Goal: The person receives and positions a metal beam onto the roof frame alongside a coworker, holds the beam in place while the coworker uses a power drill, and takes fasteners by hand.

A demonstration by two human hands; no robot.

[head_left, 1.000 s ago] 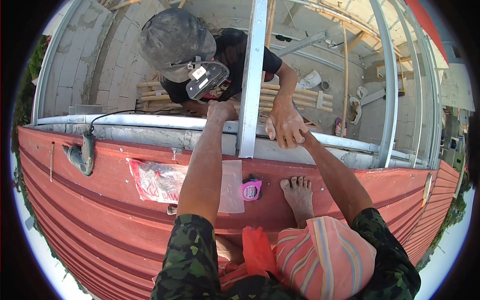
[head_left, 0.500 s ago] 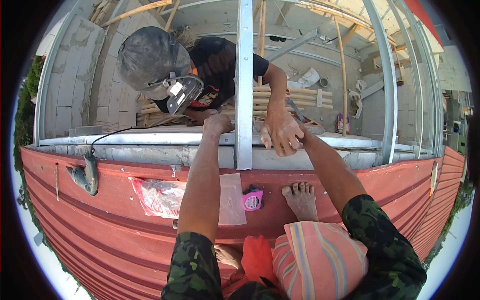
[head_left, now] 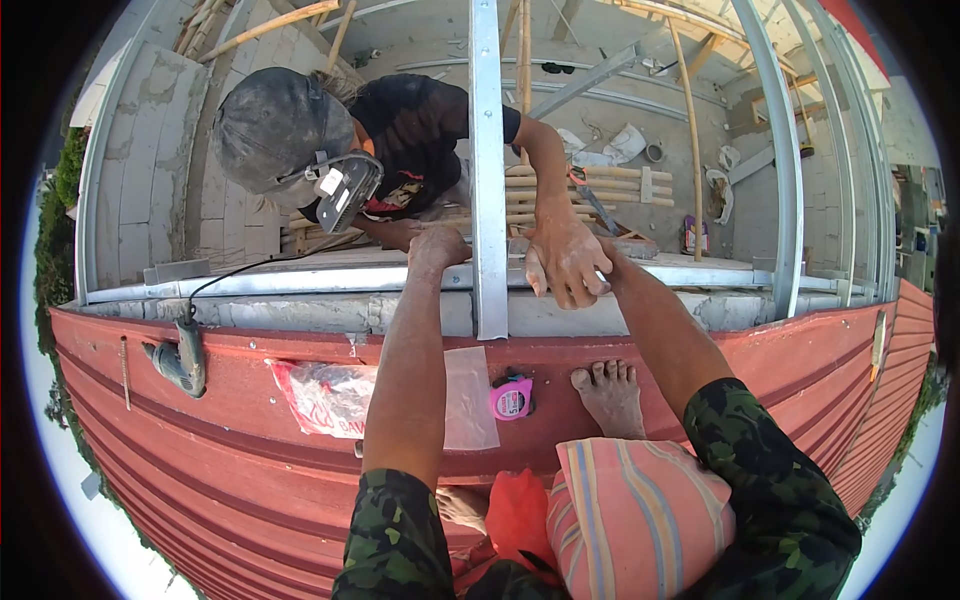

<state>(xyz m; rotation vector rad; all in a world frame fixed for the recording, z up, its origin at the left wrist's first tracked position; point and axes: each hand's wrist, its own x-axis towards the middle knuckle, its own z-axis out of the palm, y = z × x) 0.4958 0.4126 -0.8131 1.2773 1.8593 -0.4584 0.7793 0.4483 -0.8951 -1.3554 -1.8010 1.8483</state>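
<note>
Red roofing point(head_left: 250, 455), left: bore the drill point(head_left: 180, 363), out of hand.
Left hand point(head_left: 438, 249): lay at the steel rail point(head_left: 330, 284); fingers bent from view, grip not tellable.
Steel upright point(head_left: 487, 180): crossed that rail between both hands (seemingly placed; whether fastening was left, unclear).
Tape measure point(head_left: 513, 398): rested unused on the roofing.
Right hand point(head_left: 612, 256): mostly behind a co-worker's hand point(head_left: 568, 258); fingers hidden, state not tellable.

Striped pink fabric point(head_left: 640, 515), with yellow and grey-blue bands, covers a rounded part of the wearer. Just left of it is bright red cloth point(head_left: 517, 512). A black-and-green camouflage left sleeve point(head_left: 395, 535) and matching right sleeve point(head_left: 765, 480) flank it; beyond it, a bare right foot point(head_left: 610, 402).
</note>
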